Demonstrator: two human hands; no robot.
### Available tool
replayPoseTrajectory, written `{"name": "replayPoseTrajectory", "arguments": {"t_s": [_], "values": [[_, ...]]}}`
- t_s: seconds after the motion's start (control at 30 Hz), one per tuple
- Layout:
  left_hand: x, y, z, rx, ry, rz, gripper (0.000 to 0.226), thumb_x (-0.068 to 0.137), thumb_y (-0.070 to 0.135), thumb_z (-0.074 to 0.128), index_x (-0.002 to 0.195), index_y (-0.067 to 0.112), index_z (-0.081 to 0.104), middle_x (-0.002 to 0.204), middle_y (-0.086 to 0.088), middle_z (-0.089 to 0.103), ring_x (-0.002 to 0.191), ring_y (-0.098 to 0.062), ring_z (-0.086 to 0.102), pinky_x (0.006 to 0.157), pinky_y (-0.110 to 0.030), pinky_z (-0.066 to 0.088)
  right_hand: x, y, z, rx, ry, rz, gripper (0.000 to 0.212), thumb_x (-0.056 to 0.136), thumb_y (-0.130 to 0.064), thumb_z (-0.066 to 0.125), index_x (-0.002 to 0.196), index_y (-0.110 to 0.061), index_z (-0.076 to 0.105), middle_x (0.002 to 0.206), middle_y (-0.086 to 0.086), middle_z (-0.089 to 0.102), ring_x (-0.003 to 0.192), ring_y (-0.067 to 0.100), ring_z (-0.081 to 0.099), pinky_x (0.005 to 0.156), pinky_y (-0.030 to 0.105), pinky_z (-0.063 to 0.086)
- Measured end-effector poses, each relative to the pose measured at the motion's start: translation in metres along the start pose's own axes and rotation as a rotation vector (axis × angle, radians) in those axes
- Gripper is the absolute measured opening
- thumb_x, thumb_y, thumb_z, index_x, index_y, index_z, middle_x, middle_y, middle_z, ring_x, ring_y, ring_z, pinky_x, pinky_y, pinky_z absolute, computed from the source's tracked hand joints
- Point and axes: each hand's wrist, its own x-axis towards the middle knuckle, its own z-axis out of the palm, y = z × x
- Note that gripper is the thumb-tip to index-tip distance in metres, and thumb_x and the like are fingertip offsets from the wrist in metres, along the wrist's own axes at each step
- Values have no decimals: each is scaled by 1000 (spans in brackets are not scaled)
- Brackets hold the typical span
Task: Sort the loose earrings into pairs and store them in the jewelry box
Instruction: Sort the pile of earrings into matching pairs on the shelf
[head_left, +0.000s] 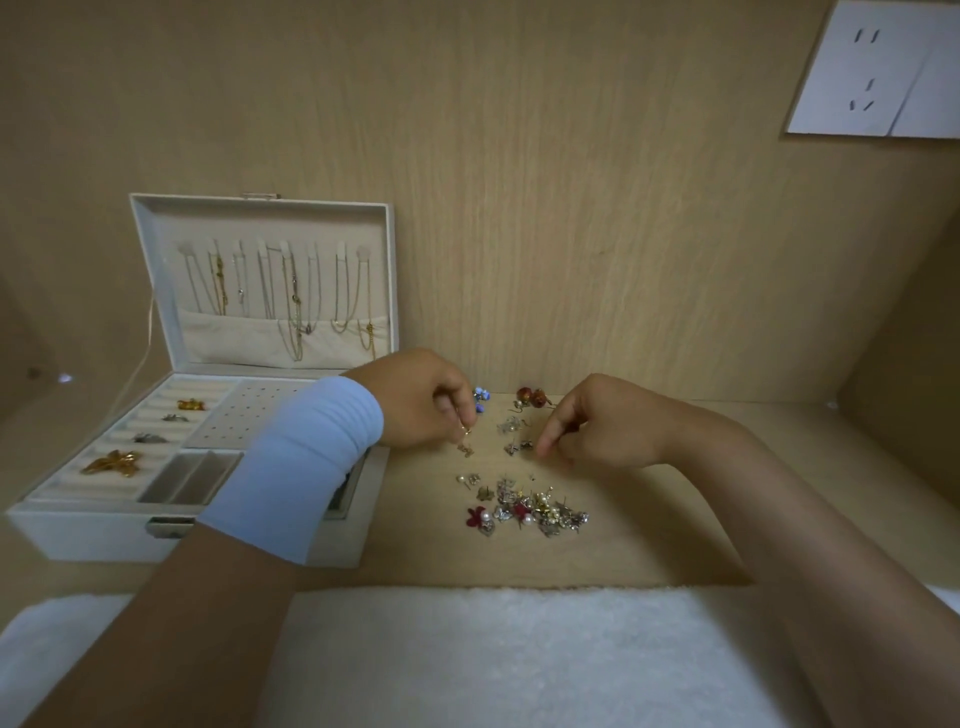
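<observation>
Left hand (415, 400) pinches gold earring (466, 446); right hand (597, 426) grip unclear; earring pile (524, 506) near, jewelry box (78, 535) left.

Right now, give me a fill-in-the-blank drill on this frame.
The jewelry box is ____.
Necklaces hang inside its ____.
The left hand pinches a small ____ earring.
The loose earring pile lies on the box's ____ side.
Missing: open; lid; gold; right.

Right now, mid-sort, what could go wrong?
1. The left hand pinches the gold earring only by its top; it could slip into the pile.
2. The left forearm crosses over the jewelry box corner; a swing could jolt it.
</observation>
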Motion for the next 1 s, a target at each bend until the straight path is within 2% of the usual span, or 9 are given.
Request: {"name": "replayPoseTrajectory", "arguments": {"t_s": [0.13, 0.23, 0.33, 0.47, 0.6, 0.67, 0.73, 0.87, 1.0], "values": [[3, -2, 7, 121, -27, -40, 21, 84, 14, 68, 96, 30, 75, 89, 15, 69, 90, -6, 65, 90, -23, 50, 4, -1, 10, -86, 12, -59, 18, 87, -17, 68, 93, -29, 80, 81, -20, 71, 70, -12, 59, 68, 6, 42], [7, 4, 17, 171, -134, -42, 21, 81, 19, 74, 97, 31, 75, 85, 19, 66, 85, -1, 62, 89, -21, 50, 11, -4, 22, -129, 35, -118, 16, 87, -20, 71, 96, -30, 80, 74, -28, 64, 70, -21, 56, 65, -2, 37], [10, 7, 25, 226, -193, -53, 18, 78, 22, 79, 93, 30, 73, 77, 20, 63, 79, 0, 61, 86, -22, 51, 14, -6, 28, -142, 69, -147, 18, 88, -19, 69, 97, -31, 79, 72, -30, 60, 70, -24, 54, 65, -2, 36], [13, 6, 29, 279, -159, -32, 13, 81, 19, 77, 93, 24, 77, 69, 21, 59, 71, -1, 57, 68, -13, 44, 13, -7, 23, -96, 53, -128, 21, 94, -16, 62, 100, -29, 77, 77, -23, 63, 68, -16, 56, 68, 2, 38], [14, 2, 28, 250, -121, -31, 9, 83, 22, 70, 88, 21, 77, 89, 12, 71, 88, -11, 66, 87, -29, 55, 9, -2, 9, 73, 104, -129, 22, 97, -11, 59, 100, -29, 71, 80, -8, 73, 60, -6, 60, 63, 13, 43], [13, 2, 23, 162, -51, -14, 7, 84, 20, 69, 85, 22, 76, 84, 13, 70, 86, -9, 65, 86, -30, 55, 5, 2, -1, 179, 119, -76, 18, 97, -8, 60, 105, -22, 65, 83, -2, 76, 42, 0, 51, 47, 21, 42], [12, 6, 19, 44, 49, 17, 4, 85, 21, 71, 84, 23, 74, 82, 13, 70, 82, -4, 65, 82, -26, 53, 1, 9, -12, 212, 140, -17, 15, 94, -3, 62, 102, -16, 61, 85, 1, 77, 36, 6, 49, 43, 24, 41], [19, 22, 25, -95, 218, 77, 9, 82, 24, 77, 82, 30, 71, 83, 14, 68, 76, 1, 60, 76, -19, 50, -3, 31, -30, 112, 229, 56, 11, 87, -5, 71, 85, -15, 70, 71, -4, 71, 37, 0, 51, 43, 20, 41], [43, 41, 45, -155, 194, 56, 9, 80, 23, 78, 80, 30, 73, 80, 14, 70, 74, 1, 63, 79, -23, 52, -6, 53, -37, 21, 217, 127, 14, 81, -11, 76, 76, -24, 75, 64, -14, 65, 54, -6, 55, 55, 13, 42]]}}
